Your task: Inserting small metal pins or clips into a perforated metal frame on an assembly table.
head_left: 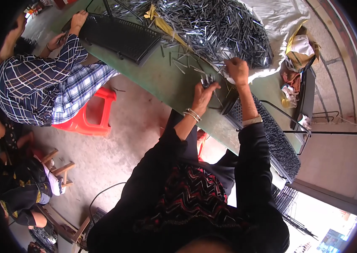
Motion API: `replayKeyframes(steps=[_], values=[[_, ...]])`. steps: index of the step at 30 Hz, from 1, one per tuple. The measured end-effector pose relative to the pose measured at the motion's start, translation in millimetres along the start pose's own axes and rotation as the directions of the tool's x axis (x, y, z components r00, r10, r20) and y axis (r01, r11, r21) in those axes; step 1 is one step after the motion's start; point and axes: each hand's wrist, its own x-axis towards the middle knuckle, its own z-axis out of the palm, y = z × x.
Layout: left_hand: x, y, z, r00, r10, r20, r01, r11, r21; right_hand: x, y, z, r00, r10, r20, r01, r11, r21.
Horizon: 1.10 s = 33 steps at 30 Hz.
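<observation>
- From where I stand, the green table (149, 76)'s near edge slants close by the left hand (202, 96), leaving room over the floor (132, 122).
- A heap of dark strips (224, 29) crowds ahead; a bristly black tray (276, 139) sits below the right forearm.
- The right hand (236, 71) is pinched at the heap's edge, on what I can't tell.
- The left grips a small strip bunch (207, 79) above the table, long axis and free ends toward the heap.
</observation>
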Motion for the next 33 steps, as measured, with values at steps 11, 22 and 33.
replayKeyframes(steps=[11,22,33], values=[[13.7,29.2,14.4,0.968,-0.209,0.139,0.251,0.848,-0.468,-32.3,-41.9,-7.7,0.942,0.0,0.334,-0.001,1.0,0.005],[40.5,38.8,-32.8,0.986,-0.169,0.003,0.161,0.932,-0.326,-99.2,-23.7,-13.5,0.846,-0.137,0.515,0.501,0.535,-0.681],[26.3,53.1,-54.3,0.953,-0.298,-0.047,0.256,0.88,-0.4,-93.3,-15.6,12.9,0.848,0.064,0.527,0.371,0.639,-0.674]])
